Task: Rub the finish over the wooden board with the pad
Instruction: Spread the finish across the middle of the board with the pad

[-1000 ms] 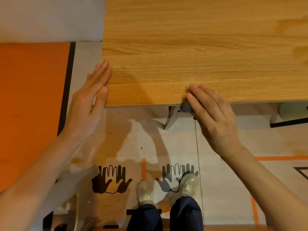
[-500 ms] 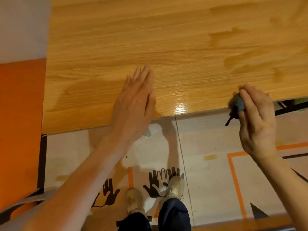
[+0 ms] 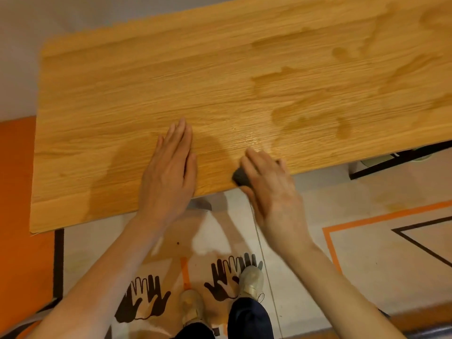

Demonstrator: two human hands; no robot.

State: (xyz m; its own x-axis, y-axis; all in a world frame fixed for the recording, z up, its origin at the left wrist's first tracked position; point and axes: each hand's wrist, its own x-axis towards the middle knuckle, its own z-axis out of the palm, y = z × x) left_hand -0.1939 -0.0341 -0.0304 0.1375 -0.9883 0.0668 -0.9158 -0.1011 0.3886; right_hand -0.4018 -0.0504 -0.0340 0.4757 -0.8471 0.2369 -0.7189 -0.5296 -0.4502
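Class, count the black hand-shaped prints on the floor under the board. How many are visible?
2: a left handprint beside the left shoe, and a right handprint partly under the right shoe. More may be hidden.

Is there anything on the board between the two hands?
No. In the head view only bare board lies between the flat left hand and the right hand holding the pad.

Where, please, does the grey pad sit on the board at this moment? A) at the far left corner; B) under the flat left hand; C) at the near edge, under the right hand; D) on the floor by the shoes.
C: the pad shows under the right hand's fingers at the board's near edge.
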